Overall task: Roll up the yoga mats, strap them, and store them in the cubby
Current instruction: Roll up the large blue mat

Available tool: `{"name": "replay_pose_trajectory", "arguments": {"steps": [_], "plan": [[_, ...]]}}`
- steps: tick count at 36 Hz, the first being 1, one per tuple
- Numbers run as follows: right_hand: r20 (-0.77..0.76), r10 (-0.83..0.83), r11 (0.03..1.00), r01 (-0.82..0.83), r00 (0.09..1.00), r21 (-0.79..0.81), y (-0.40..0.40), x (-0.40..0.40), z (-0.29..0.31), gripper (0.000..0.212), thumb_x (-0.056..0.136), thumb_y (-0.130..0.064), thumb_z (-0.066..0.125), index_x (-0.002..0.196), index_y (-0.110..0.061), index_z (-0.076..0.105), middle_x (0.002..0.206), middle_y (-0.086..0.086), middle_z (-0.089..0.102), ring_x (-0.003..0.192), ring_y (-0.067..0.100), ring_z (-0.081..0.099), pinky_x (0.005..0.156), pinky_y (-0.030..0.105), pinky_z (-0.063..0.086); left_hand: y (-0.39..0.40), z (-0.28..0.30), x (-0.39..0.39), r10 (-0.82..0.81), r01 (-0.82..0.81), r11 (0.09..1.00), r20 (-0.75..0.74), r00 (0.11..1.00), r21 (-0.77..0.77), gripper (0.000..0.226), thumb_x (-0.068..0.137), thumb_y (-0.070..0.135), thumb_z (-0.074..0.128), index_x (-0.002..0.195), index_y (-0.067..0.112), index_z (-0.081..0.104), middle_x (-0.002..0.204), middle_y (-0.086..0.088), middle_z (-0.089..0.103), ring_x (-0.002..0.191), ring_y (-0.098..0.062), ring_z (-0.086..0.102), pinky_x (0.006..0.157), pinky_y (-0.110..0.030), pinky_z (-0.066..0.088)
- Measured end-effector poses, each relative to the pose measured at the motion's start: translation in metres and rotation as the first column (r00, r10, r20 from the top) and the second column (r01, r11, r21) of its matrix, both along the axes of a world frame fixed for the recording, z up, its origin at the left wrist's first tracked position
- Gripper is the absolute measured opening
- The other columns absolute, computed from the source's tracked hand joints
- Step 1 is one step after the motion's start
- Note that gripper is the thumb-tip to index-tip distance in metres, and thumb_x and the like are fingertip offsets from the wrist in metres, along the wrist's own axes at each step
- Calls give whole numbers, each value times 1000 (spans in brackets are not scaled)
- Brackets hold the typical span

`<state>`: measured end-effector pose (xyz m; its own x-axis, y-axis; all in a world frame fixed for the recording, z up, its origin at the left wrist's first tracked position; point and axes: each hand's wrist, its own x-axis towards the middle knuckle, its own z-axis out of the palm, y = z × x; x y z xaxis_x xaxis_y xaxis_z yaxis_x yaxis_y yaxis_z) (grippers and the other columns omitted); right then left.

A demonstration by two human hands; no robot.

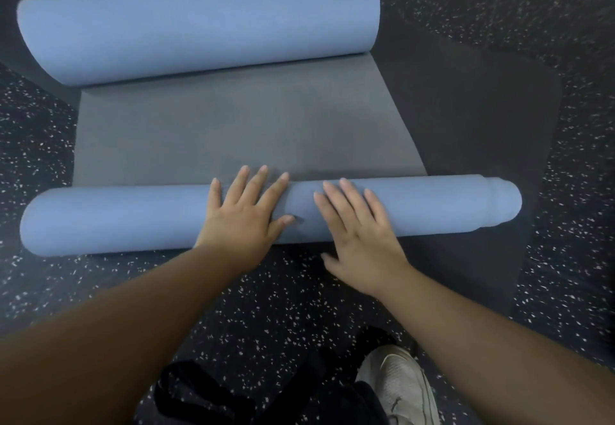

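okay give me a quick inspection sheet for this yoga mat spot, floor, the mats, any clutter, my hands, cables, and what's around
Surface: dark speckled rubber floor.
Job's things: blue mat, grey inner face up, curled into a near roll and a fatter far roll; the near roll's right end telescopes out. It lies on a flat dark mat.
Clutter: black strap on the floor by a pale shoe.
Grippers: left hand and right hand lie flat, fingers spread, on the near roll.
Cables: nothing seen.
Surroundings: only floor in view; no cubby seen.
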<state>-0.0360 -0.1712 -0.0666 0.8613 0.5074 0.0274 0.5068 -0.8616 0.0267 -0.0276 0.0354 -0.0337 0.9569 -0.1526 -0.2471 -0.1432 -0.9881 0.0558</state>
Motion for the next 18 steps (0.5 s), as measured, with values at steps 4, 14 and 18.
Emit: {"name": "replay_pose_trajectory", "arguments": {"steps": [4,14,18], "plan": [[-43,-17,1000,17,999,-4,4,22,6,115,57,-53,79,148,-10,24,153,10,36,139,31,32,115,47,16,6,-9,-4,-82,87,996,171,982,-19,65,90,56,29,146,23,31,144,-16,46,132,-40,44,99,-66,35],[-246,-20,996,0,969,-84,10,70,34,112,76,-60,68,155,-24,-4,161,-3,8,146,21,11,119,44,2,8,-1,20,-103,111,971,-49,993,212,109,86,67,48,132,29,-45,159,-8,-19,147,-32,-16,115,-56,0],[-275,-48,995,21,960,-99,13,83,39,113,74,-62,70,155,-26,-1,159,-1,13,145,22,16,119,48,7,9,7,42,-61,80,980,-108,992,181,114,84,59,61,144,32,-33,160,-5,-13,148,-29,-12,115,-57,3]]}}
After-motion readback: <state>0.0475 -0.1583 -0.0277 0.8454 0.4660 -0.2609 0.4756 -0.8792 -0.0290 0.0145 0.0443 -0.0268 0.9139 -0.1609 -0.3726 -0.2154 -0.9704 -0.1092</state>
